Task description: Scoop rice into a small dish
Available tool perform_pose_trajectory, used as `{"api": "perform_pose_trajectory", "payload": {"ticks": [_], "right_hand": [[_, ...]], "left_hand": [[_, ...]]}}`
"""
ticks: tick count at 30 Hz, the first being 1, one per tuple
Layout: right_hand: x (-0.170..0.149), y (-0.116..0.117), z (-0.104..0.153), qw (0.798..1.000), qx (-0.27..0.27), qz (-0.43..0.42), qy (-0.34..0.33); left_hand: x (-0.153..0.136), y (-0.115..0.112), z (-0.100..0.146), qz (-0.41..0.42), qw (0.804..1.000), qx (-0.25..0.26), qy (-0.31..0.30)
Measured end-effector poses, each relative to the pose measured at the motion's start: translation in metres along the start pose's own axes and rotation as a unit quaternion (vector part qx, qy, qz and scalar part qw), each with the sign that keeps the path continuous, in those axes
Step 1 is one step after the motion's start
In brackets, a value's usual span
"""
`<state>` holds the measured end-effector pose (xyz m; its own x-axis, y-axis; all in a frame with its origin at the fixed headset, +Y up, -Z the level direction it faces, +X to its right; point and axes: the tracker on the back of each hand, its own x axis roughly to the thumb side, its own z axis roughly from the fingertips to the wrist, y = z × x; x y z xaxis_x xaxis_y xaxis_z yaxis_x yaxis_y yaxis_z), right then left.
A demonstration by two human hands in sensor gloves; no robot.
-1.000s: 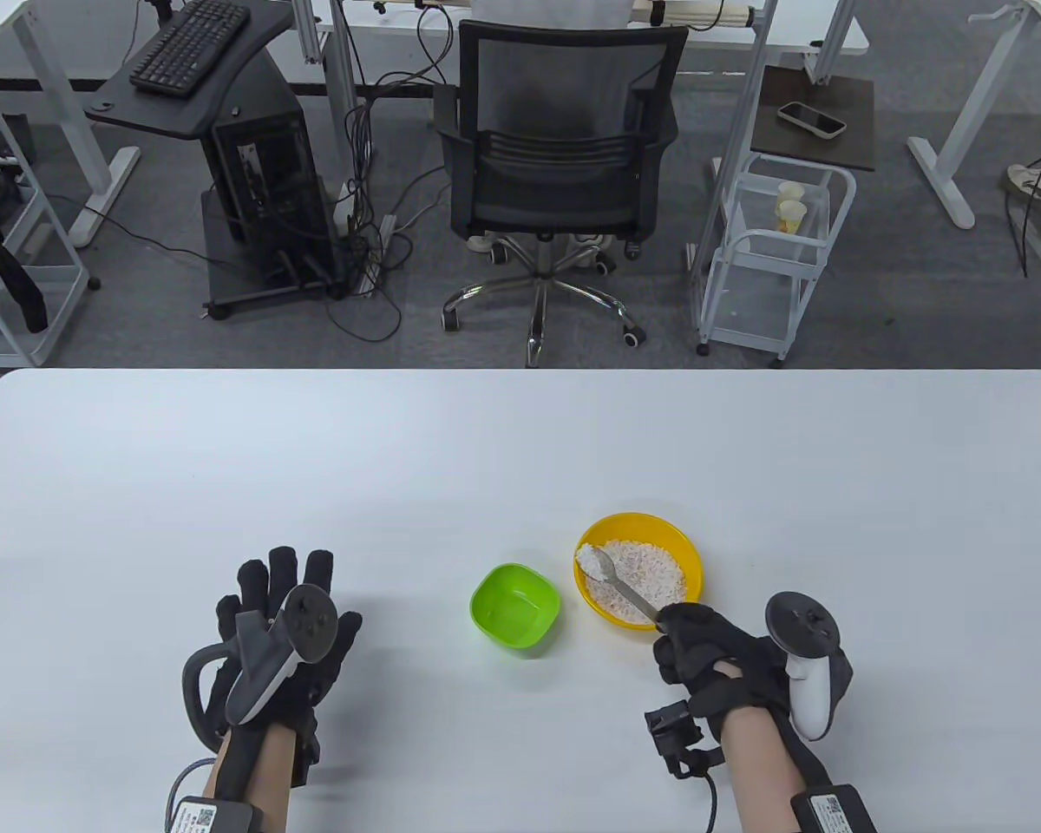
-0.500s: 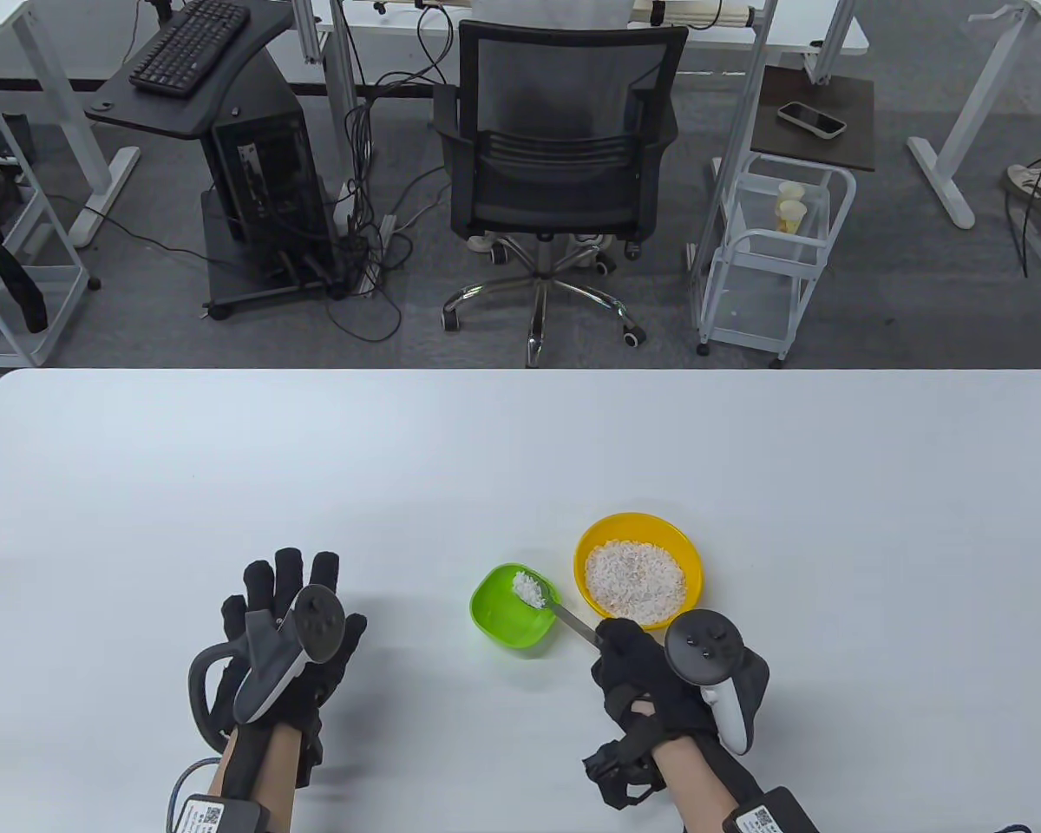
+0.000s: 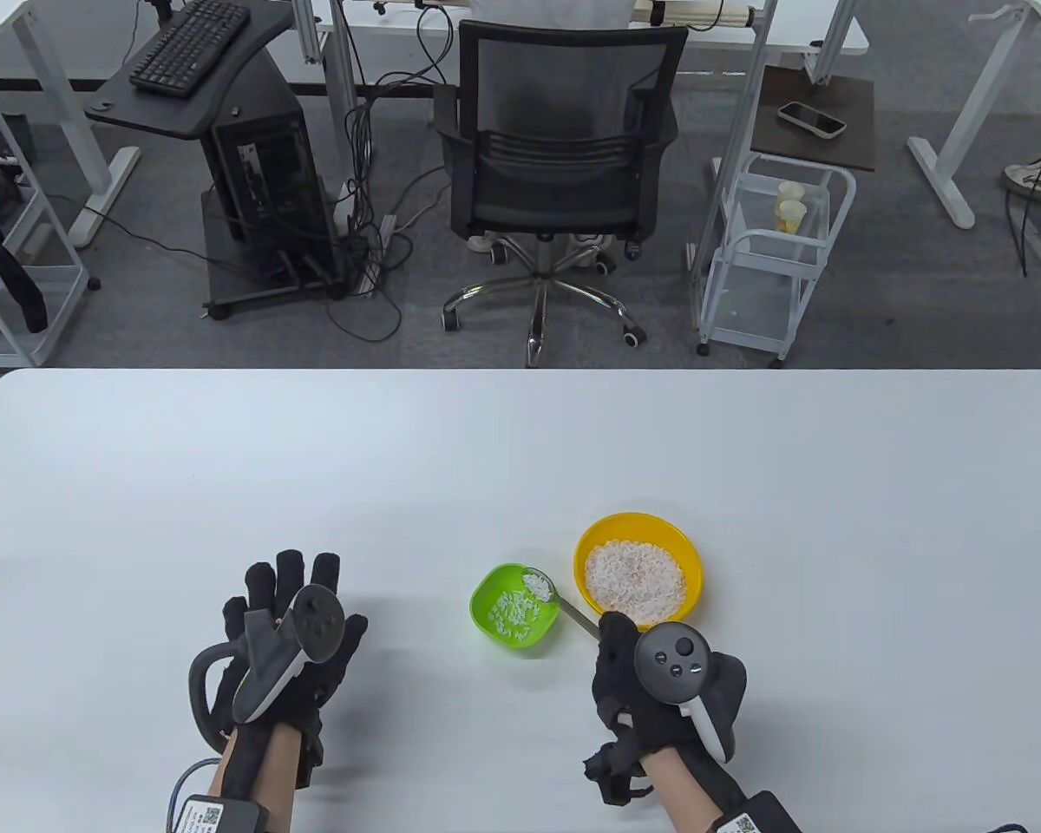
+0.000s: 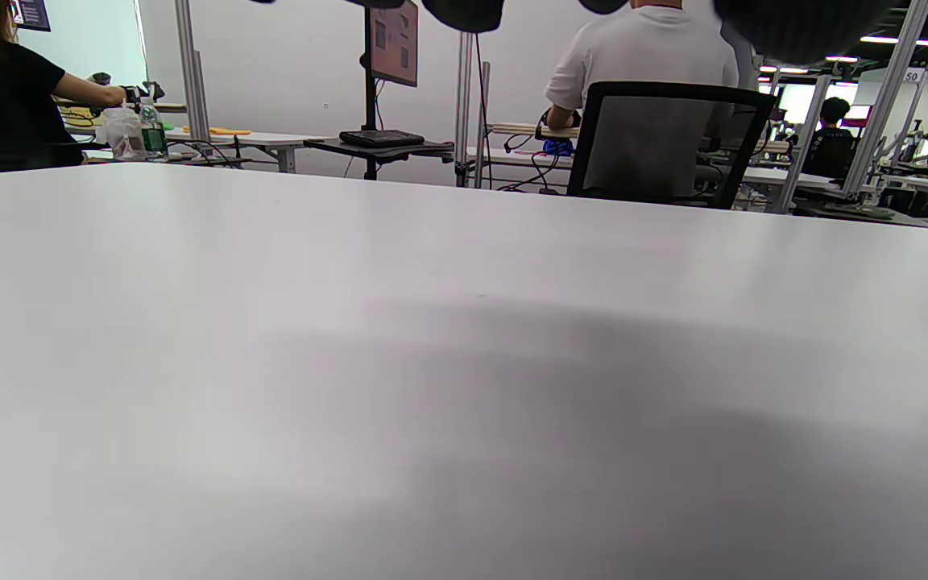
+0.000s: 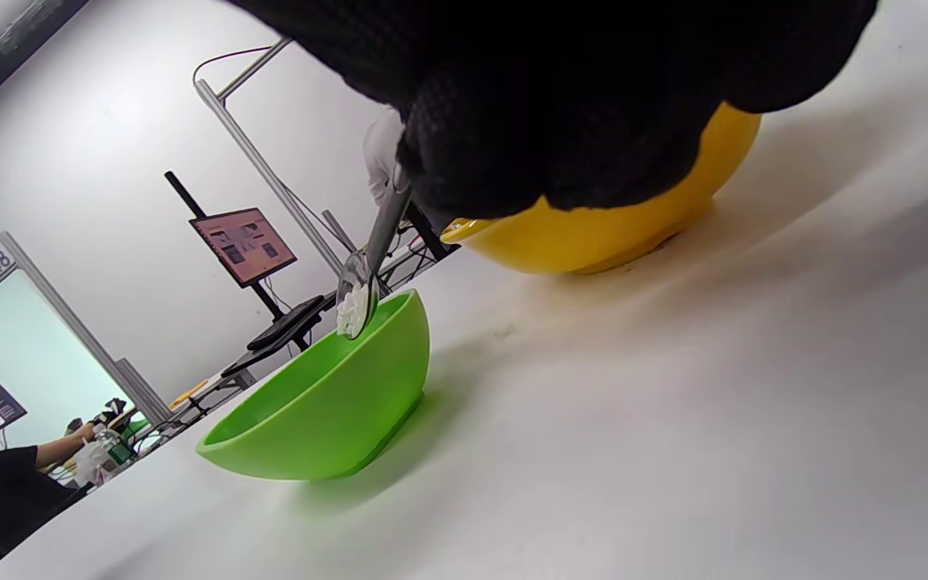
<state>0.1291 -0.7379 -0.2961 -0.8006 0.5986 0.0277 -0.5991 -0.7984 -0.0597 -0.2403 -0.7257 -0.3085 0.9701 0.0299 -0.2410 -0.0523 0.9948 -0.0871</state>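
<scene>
With the right hand (image 3: 651, 685) pinching the spoon (image 3: 555, 599) tilted over the green dish (image 3: 515, 605) beside the yellow bowl (image 3: 638, 568), and the left hand (image 3: 282, 642) spread idle on the counter (image 3: 520, 451), roll the wrist slowly so the remaining rice (image 3: 535, 585) drops inside the rim.

Hand (image 5: 561, 105) gripping spoon (image 5: 363, 282), tipped over green dish (image 5: 327, 403)

Count on the desk (image 3: 225, 451): two bowls, one green (image 3: 515, 606), one yellow (image 3: 638, 568). One spoon (image 3: 555, 600). Two gloved hands, left (image 3: 282, 646) and right (image 3: 659, 685), one tracker on each. Behind the desk: one office chair (image 3: 559, 156), one keyboard (image 3: 189, 45), one phone (image 3: 811, 120), two paper cups (image 3: 789, 204).
</scene>
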Motion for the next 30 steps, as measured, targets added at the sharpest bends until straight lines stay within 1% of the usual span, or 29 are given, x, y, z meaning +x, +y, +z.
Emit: {"api": "perform_pose_trajectory", "payload": {"ticks": [4, 6, 7, 8, 9, 11, 13, 14, 16, 18, 20, 23, 25, 28, 30], "right_hand": [[0.008, 0.003, 0.003, 0.998, -0.010, 0.047, -0.033], [0.014, 0.005, 0.005, 0.993, -0.023, 0.097, -0.061], [0.017, 0.006, 0.006, 0.990, -0.027, 0.119, -0.074], [0.021, 0.009, 0.008, 0.980, -0.038, 0.165, -0.100], [0.022, 0.009, 0.009, 0.978, -0.041, 0.176, -0.105], [0.026, 0.011, 0.011, 0.963, -0.059, 0.227, -0.135], [0.028, 0.010, 0.012, 0.960, -0.065, 0.231, -0.145], [0.028, 0.008, 0.012, 0.963, -0.065, 0.218, -0.145], [0.026, 0.003, 0.010, 0.971, -0.063, 0.189, -0.136], [0.024, -0.008, 0.008, 0.975, -0.078, 0.170, -0.122], [0.017, -0.028, 0.004, 0.978, -0.110, 0.150, -0.092], [-0.001, -0.052, -0.002, 0.980, -0.142, 0.131, -0.048], [-0.014, -0.064, -0.007, 0.978, -0.157, 0.133, -0.021], [-0.031, -0.074, -0.015, 0.976, -0.153, 0.154, 0.021], [-0.042, -0.077, -0.021, 0.974, -0.134, 0.177, 0.054]], "left_hand": [[0.001, 0.001, 0.002, 0.005, 1.000, 0.003, -0.004], [0.002, 0.000, 0.002, 0.006, 1.000, 0.000, -0.005], [0.003, 0.000, 0.002, 0.003, 1.000, -0.001, -0.005], [0.003, 0.000, 0.002, 0.000, 1.000, -0.002, -0.004], [0.003, 0.000, 0.002, -0.001, 1.000, -0.002, -0.004], [0.002, 0.000, 0.001, 0.004, 1.000, 0.000, -0.005], [0.002, -0.001, 0.001, 0.005, 1.000, -0.001, -0.005], [0.002, -0.001, 0.001, 0.004, 1.000, -0.003, -0.005], [0.002, 0.000, 0.001, 0.003, 1.000, -0.003, -0.003], [0.001, 0.001, 0.002, 0.008, 1.000, 0.001, -0.005], [0.001, 0.002, 0.003, 0.014, 1.000, 0.002, -0.007], [0.000, 0.002, 0.003, 0.012, 1.000, -0.001, -0.006], [0.000, 0.002, 0.003, 0.013, 1.000, 0.001, -0.007], [0.000, 0.002, 0.003, 0.018, 1.000, 0.001, -0.009], [0.000, 0.002, 0.002, 0.012, 1.000, -0.001, -0.006]]}}
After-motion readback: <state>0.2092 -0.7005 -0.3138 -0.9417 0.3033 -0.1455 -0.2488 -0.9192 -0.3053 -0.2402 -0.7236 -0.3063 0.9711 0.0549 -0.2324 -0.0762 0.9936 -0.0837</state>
